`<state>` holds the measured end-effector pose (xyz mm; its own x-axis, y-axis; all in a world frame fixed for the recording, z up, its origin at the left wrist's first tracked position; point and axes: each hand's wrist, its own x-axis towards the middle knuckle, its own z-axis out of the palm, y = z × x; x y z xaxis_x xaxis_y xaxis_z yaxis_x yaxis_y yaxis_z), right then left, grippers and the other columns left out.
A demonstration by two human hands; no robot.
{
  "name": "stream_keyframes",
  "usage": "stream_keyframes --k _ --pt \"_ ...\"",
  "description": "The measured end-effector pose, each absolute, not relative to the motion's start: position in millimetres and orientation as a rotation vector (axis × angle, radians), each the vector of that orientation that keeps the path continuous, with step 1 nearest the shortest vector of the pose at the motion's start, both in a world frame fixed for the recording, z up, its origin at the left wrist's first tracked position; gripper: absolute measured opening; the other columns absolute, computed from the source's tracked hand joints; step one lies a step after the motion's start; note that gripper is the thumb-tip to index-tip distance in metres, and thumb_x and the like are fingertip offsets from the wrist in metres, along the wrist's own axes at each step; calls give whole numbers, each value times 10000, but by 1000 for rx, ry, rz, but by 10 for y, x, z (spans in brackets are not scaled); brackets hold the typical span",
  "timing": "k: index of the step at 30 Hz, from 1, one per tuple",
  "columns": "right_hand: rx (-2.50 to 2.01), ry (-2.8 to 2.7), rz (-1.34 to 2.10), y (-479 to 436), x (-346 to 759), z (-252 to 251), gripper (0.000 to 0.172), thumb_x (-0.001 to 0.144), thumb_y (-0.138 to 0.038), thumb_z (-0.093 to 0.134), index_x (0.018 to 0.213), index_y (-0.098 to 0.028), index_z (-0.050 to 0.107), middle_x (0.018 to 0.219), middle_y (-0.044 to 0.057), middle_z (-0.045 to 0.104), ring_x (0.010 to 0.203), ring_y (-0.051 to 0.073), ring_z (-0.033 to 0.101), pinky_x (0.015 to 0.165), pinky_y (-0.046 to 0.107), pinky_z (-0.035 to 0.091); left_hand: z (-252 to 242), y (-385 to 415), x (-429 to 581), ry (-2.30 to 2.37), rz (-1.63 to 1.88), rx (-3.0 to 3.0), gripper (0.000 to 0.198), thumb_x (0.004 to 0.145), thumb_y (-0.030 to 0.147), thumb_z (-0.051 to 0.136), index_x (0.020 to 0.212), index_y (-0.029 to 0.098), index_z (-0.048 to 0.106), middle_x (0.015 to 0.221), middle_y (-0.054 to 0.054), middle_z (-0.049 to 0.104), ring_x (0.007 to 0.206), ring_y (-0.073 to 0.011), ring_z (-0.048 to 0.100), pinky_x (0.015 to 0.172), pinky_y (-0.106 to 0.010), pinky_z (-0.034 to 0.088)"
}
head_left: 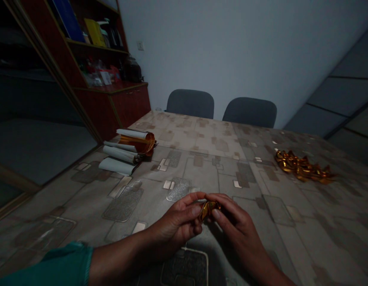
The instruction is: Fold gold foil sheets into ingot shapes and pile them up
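Note:
A small shiny gold foil piece (208,210) is held between both hands above the near part of the table. My left hand (180,222) pinches its left side, thumb on top and fingers curled beneath. On the other side, my right hand (234,218) grips it with the thumb and fingertips. Both hands' fingertips almost meet at its far edge. Several folded gold foil pieces (303,167) lie in a cluster at the right of the table. At the left rests a stack of curled gold and white paper sheets (127,153).
The table (198,171) has a patterned cover. Two grey chairs (190,103) stand behind its far edge, against a pale wall. At the back left is a red-brown cabinet (130,105) with shelves of books, bags and a dark jar (132,70).

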<state>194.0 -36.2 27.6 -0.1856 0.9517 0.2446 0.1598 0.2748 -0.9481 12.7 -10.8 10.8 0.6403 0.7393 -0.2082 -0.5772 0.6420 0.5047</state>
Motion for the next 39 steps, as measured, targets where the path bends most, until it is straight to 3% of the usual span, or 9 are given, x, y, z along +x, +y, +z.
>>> stream_keyframes --k 8,14,19,25,39 --pt "-1096 -1488 1091 -377 1939 278 256 949 -287 564 1161 -356 690 1141 37 688 1050 240 636 887 397 484 96 -89 143 408 798 388 293 840 208 776 1108 141 679 1053 -80 674 803 -85 667 673 -136 504" --pt "-1148 -1440 1149 -369 1981 228 312 902 -284 617 1210 -319 654 1148 51 674 992 235 646 824 371 507 135 -41 149 554 866 341 417 663 203 910 1006 141 682 936 -51 686 699 -59 635 707 -160 523" --pt "-1236 -1449 1098 -343 2009 202 276 899 -336 625 1159 -255 668 1050 65 689 930 237 633 778 368 483 144 -41 140 656 907 517 418 729 317 864 1042 143 649 862 -27 676 695 -81 627 702 -213 528" --pt "-1282 -1313 1140 -294 2025 117 308 885 -393 648 1130 -211 604 743 -15 574 649 157 534 574 288 413 116 -29 121 781 984 901 368 777 375 806 990 154 602 771 -17 684 707 -130 639 714 -275 509" --pt "-1224 -1339 1166 -310 1920 192 207 835 -330 687 983 -200 620 720 -8 636 637 156 596 554 261 429 63 -26 170 800 989 975 324 737 295 813 883 155 560 693 -5 670 635 -130 632 643 -255 486"
